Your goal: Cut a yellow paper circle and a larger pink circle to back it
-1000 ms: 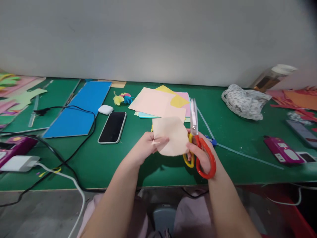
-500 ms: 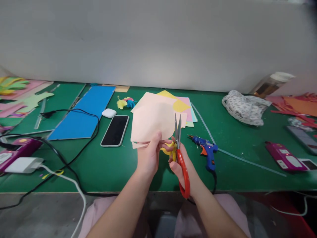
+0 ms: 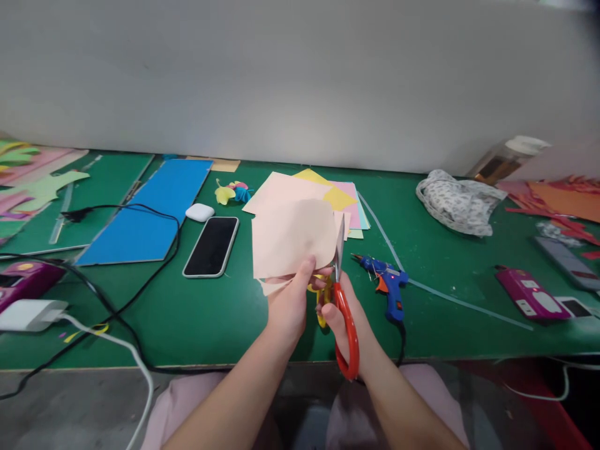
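My left hand (image 3: 291,300) pinches a pale peach sheet of paper (image 3: 293,240) near its lower edge, thumb on top. The sheet's lower right corner is rounded, and a narrow strip of paper (image 3: 274,286) hangs below its lower left edge. In my right hand (image 3: 354,312) is a pair of red-handled scissors (image 3: 345,319), blades pointing away from me and lying along the sheet's right edge, close together. A yellow piece (image 3: 322,300) shows between my two hands; what it is, I cannot make out. Behind the held sheet lies a stack of coloured paper (image 3: 349,190).
A blue glue gun (image 3: 391,281) lies right of my hands, near a clear glue strip (image 3: 469,303). To the left are a phone (image 3: 212,247), a white earbud case (image 3: 200,212), a blue board (image 3: 150,215) and black cable (image 3: 112,306). A patterned cloth (image 3: 459,203) lies at right.
The scissor blades, spread beside the sheet before, have come together at its right edge. The held sheet has shifted slightly right and down. The whole view has slid a little.
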